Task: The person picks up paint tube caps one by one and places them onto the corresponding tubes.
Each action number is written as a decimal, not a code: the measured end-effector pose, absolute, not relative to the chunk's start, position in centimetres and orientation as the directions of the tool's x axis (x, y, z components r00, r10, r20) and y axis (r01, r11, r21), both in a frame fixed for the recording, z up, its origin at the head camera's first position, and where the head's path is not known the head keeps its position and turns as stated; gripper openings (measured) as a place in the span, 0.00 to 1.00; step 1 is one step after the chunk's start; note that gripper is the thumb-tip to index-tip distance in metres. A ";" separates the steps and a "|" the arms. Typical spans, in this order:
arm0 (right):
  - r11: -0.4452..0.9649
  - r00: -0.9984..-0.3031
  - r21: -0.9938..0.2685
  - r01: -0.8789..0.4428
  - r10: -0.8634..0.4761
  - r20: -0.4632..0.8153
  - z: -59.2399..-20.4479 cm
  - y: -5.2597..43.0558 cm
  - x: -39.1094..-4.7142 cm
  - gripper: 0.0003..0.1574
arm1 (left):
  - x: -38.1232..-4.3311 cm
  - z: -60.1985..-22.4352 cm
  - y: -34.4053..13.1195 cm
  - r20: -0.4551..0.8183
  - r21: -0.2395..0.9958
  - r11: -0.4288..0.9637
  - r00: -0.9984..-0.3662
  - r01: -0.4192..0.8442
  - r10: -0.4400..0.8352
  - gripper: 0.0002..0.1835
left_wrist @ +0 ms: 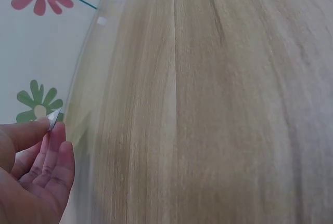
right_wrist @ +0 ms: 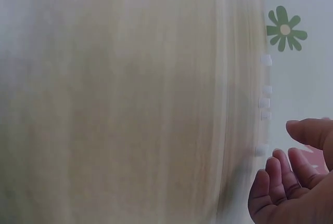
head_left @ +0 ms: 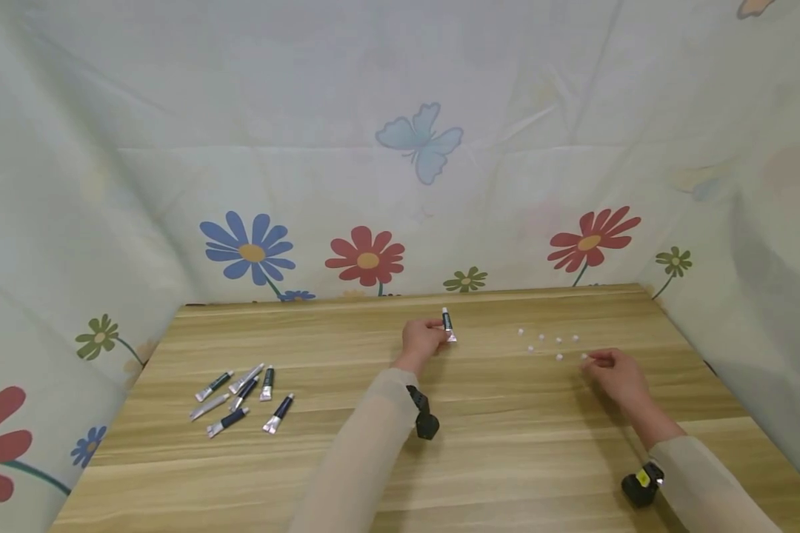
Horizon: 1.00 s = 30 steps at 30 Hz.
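Observation:
Near the table's back middle, my left hand (head_left: pixel 421 343) pinches a small paint tube (head_left: pixel 447 323) by its silver crimped end. The tube is tilted upward, with a dark label and a pale tip at the top. In the left wrist view, thumb and fingertips meet on the silver end (left_wrist: pixel 54 119); the rest of the tube is hidden. On the right, my right hand (head_left: pixel 618 376) has its fingertips right at a small white cap-like piece (head_left: pixel 584 357). In the right wrist view, a gap shows between the thumb (right_wrist: pixel 304 129) and the loosely bent fingers.
Several more small white pieces (head_left: pixel 541 337) lie loosely scattered left of my right hand. At the table's left, several paint tubes (head_left: pixel 228 422) with dark or silver bodies lie in a loose group. A flower-printed curtain (head_left: pixel 420 200) hangs along the wooden table's (head_left: pixel 493 459) back and sides.

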State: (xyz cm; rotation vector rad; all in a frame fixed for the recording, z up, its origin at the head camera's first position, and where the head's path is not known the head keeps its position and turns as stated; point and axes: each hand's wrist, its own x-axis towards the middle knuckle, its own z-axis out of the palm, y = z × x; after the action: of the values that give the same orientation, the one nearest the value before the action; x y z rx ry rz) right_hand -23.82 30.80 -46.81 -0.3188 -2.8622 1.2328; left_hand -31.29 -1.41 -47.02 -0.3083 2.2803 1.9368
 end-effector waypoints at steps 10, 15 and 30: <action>0.671 -0.978 -0.715 0.195 0.186 -0.093 -47.4 32.0 -24.3 0.32 | -31.9 -47.4 -1.1 -0.241 0.945 0.206 -0.966 -0.255 -0.092 0.15; 0.682 -0.977 -0.703 0.203 0.187 -0.102 -47.3 32.1 -24.5 0.31 | -32.4 -47.6 -1.0 -0.246 0.940 0.217 -0.964 -0.264 -0.104 0.15; 0.738 -0.980 -0.645 0.198 0.160 -0.118 -47.0 31.8 -25.5 0.29 | -33.1 -47.7 -0.9 -0.263 0.931 0.233 -0.959 -0.281 -0.105 0.14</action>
State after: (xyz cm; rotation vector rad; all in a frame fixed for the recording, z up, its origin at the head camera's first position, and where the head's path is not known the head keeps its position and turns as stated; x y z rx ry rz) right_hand -25.46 31.84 -47.04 -0.3074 -2.9792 1.1162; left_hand -33.11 -0.88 -47.74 -0.3707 2.3484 1.8234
